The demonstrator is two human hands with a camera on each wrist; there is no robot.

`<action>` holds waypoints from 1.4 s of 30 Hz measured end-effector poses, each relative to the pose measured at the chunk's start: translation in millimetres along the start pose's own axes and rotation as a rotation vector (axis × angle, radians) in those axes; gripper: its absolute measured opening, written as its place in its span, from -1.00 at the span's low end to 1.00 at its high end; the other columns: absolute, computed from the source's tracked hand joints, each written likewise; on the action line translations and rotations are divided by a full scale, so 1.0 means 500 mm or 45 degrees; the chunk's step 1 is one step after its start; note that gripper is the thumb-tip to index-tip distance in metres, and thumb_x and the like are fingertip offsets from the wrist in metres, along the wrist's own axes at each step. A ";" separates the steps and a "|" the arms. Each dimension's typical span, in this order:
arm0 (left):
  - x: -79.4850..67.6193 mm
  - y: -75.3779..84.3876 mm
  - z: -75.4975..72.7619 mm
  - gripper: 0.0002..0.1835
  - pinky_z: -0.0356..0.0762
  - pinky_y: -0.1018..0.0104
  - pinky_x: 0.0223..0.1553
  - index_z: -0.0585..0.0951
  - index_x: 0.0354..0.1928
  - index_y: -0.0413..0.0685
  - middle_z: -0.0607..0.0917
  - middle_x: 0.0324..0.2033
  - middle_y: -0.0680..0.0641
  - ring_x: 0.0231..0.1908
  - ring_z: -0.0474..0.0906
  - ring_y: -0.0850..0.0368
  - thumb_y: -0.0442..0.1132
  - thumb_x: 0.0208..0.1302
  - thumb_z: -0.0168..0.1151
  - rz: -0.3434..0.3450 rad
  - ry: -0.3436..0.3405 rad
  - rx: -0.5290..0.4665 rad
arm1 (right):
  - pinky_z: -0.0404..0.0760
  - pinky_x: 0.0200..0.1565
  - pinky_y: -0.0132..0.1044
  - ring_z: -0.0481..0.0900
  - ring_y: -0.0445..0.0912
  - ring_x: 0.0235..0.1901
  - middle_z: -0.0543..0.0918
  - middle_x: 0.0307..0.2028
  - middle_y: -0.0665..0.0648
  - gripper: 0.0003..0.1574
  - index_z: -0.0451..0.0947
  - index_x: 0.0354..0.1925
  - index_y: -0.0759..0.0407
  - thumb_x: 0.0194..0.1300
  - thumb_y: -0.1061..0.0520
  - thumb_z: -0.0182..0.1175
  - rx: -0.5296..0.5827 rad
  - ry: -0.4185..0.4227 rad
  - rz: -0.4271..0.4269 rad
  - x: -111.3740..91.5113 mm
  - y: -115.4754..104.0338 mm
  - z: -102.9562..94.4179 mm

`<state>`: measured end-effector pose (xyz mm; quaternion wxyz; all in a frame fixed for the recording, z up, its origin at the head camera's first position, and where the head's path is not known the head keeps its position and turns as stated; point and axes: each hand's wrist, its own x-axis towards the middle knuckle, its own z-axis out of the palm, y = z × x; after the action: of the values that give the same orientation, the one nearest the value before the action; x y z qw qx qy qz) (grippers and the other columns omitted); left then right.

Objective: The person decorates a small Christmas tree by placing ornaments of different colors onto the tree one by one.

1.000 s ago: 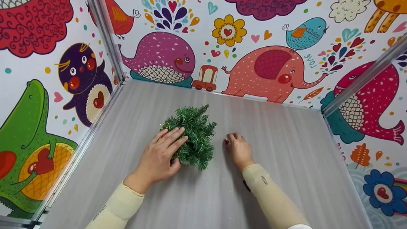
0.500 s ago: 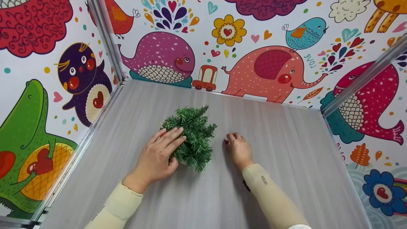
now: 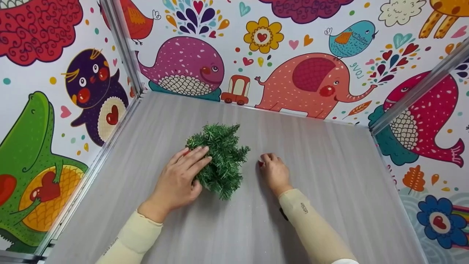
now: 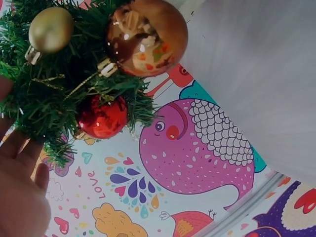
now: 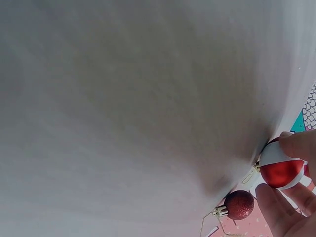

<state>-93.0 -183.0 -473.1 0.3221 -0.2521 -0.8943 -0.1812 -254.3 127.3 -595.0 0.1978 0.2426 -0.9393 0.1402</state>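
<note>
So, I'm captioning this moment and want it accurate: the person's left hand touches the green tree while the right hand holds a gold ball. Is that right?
Not quite: the ball's colour is wrong. The right wrist view shows the right hand holding a red-and-white ball. The left hand does touch the green tree.

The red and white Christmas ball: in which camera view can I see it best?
The right wrist view: it shows the red and white Christmas ball close up, its colours clear. The head view shows only a red patch by the right hand, too small to identify. The left wrist view lacks it.
</note>
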 end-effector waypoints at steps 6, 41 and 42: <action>0.000 -0.003 0.000 -0.33 0.17 -0.04 0.36 0.60 0.20 -0.15 0.48 0.33 -0.13 0.29 0.43 -0.08 -0.41 -0.13 0.16 0.009 0.020 0.002 | 0.67 -0.37 0.02 0.65 0.14 -0.26 0.67 -0.11 0.15 -0.59 0.63 -0.05 0.11 0.11 0.30 0.44 -0.006 0.015 0.011 -0.002 0.003 0.004; -0.006 0.001 -0.003 -0.32 0.15 0.01 0.38 0.57 0.22 -0.14 0.49 0.32 -0.16 0.30 0.41 -0.09 -0.40 -0.11 0.11 -0.016 0.006 0.024 | 0.66 -0.15 -0.21 0.64 -0.02 -0.17 0.60 -0.05 0.15 -0.43 0.58 0.03 0.23 0.02 0.40 0.48 0.418 0.061 -0.054 -0.028 -0.019 -0.093; -0.006 0.001 -0.003 -0.32 0.15 0.01 0.38 0.57 0.22 -0.14 0.48 0.32 -0.16 0.30 0.41 -0.09 -0.40 -0.11 0.12 -0.016 0.006 0.024 | 0.67 -0.15 -0.25 0.64 -0.02 -0.17 0.60 -0.05 0.15 -0.43 0.58 0.03 0.22 0.01 0.39 0.48 0.429 0.074 -0.066 -0.030 -0.023 -0.100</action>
<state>-90.2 -184.4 -473.9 0.3255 -0.2430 -0.8968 -0.1754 -221.0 141.7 -555.8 0.1849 0.2922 -0.8899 0.2977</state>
